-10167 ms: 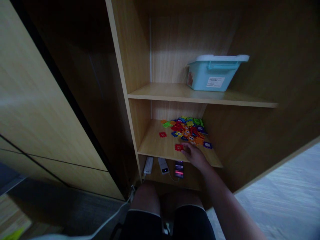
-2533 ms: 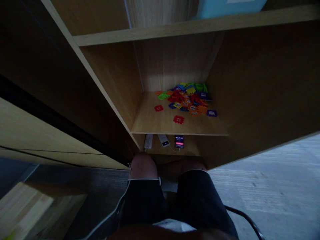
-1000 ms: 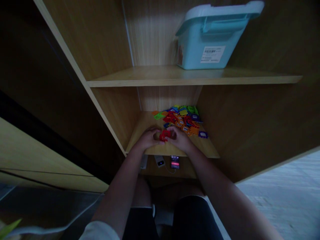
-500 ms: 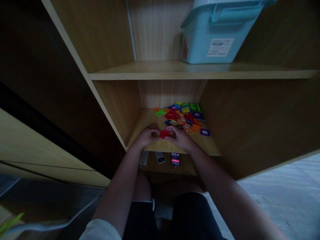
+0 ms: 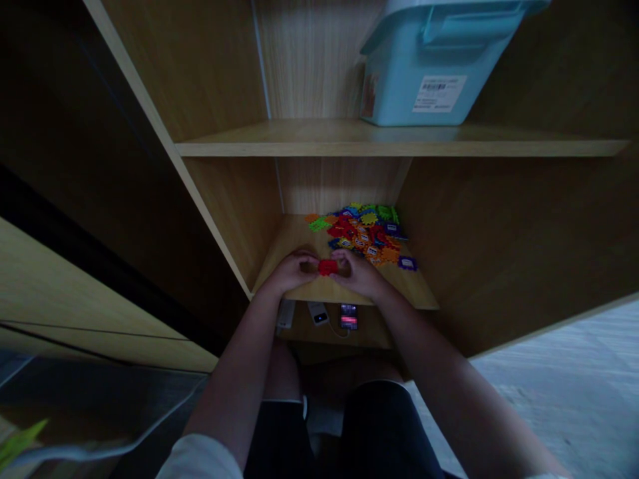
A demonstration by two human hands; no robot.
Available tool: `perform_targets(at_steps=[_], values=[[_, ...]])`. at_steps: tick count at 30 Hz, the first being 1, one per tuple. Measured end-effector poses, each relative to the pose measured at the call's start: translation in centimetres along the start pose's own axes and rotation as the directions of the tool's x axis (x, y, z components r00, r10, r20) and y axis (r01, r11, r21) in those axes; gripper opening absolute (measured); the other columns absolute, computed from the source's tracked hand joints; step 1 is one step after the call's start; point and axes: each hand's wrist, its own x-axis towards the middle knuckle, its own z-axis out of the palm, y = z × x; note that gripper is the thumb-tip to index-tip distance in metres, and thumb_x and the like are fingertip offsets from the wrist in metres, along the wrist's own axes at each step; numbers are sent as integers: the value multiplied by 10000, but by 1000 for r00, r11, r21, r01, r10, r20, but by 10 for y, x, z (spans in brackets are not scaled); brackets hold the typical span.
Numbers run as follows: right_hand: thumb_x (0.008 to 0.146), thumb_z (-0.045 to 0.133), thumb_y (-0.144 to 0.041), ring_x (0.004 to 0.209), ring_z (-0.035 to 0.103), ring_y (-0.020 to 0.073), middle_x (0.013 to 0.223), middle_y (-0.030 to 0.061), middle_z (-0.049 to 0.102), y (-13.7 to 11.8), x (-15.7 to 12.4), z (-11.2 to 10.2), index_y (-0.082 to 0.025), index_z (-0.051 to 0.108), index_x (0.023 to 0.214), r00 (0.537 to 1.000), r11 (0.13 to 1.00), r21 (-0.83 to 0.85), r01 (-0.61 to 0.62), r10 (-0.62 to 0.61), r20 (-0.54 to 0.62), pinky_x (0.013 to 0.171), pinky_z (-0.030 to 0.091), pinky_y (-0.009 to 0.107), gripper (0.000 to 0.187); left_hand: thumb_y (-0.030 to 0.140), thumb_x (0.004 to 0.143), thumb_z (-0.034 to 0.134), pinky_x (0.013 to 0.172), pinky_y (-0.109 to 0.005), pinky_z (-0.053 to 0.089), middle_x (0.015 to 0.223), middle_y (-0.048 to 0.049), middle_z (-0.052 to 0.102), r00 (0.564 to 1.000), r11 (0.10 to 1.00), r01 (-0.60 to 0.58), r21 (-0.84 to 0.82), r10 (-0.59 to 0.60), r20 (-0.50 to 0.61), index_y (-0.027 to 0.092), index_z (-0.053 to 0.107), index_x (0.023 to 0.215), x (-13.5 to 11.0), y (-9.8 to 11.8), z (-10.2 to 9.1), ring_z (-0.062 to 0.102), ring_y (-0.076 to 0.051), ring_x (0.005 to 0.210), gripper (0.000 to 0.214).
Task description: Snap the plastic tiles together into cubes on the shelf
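Centre frame: pinching red piece [image 5: 328,267] with left hand [image 5: 291,273] and right hand [image 5: 359,275], fingers closed on it. Best pressing evenly, slots aligned, clear of coloured pile [image 5: 369,229] above.

left hand [image 5: 289,271] + right hand [image 5: 360,274]: 2. red piece [image 5: 328,267]: 1. blue bin [image 5: 424,73]: 1. phone [image 5: 348,317]: 1. white boxes [image 5: 318,313]: 2. tile pile [image 5: 367,229]: too many to count.

Head camera looks forward and down — fairly near — into a wooden cabinet's lower shelf [image 5: 299,290].
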Motion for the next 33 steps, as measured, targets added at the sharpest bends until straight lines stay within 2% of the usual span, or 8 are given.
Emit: perform_targets(at_steps=[3,9,26,33], values=[[831,816,-234,1114,702,224,1236,86,732,3,0,1,-232,580,1291,1000,1000,-3,-3,3,-18,1015,561,417,517,197,800,817,1054,-395,542,1157,-58,770,999,999,40,15,-39,-29,230,815,1029,-1,1,0,708,-232,1120,232],[838,824,-259,1074,700,218,1222,80,740,2,0,0,-236,578,1313,999,999,-5,-36,36,-12,993,563,412,535,181,768,839,1065,-415,538,1167,-87,750,996,998,58,2,-57,-65,211,812,819,0,-8,5,707,-240,1136,65],[823,852,-250,1094,719,232,1214,82,756,4,3,-1,-223,650,1252,999,999,-22,-44,44,1,1006,568,422,474,182,849,763,1032,-395,551,1153,-80,758,999,999,-42,-14,42,-35,223,828,904,1,-11,8,713,-203,1080,95],[832,866,-266,1061,730,233,1198,84,766,3,4,-1,-224,663,1232,999,998,-23,-53,53,9,982,580,414,450,272,843,822,1012,-393,554,1099,-81,766,998,999,-49,-10,48,-28,216,814,870,1,-6,6,719,-216,1054,63]])
